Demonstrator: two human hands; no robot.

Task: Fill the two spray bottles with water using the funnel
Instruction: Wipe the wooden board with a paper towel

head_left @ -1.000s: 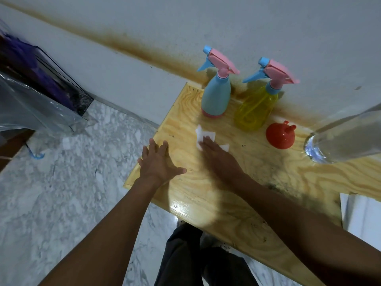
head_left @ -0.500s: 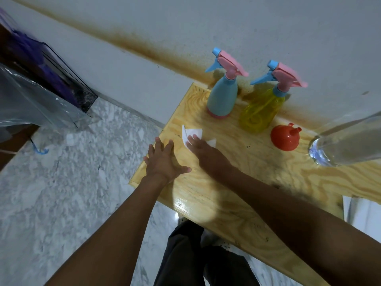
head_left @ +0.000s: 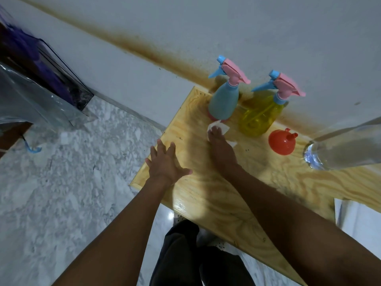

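Our left grip [head_left: 165, 164] lies flat on the counter [head_left: 226, 203] at its left edge, fingers spread, holding nothing. Our right grip [head_left: 221, 149] presses a white tissue [head_left: 223, 127] with straight fingers, just in front of the blue spray bottle [head_left: 223, 102] near the back-left corner. The yellow spray bottle [head_left: 259, 118] stands beside it along the back edge, then the red funnel [head_left: 281, 142], mouth down.

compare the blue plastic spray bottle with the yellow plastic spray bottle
The blue plastic spray bottle is opaque; the yellow plastic spray bottle is see-through. The blue one stands left, the yellow one nearer the orange plastic funnel. Both stand upright, pink-and-blue spray heads on.
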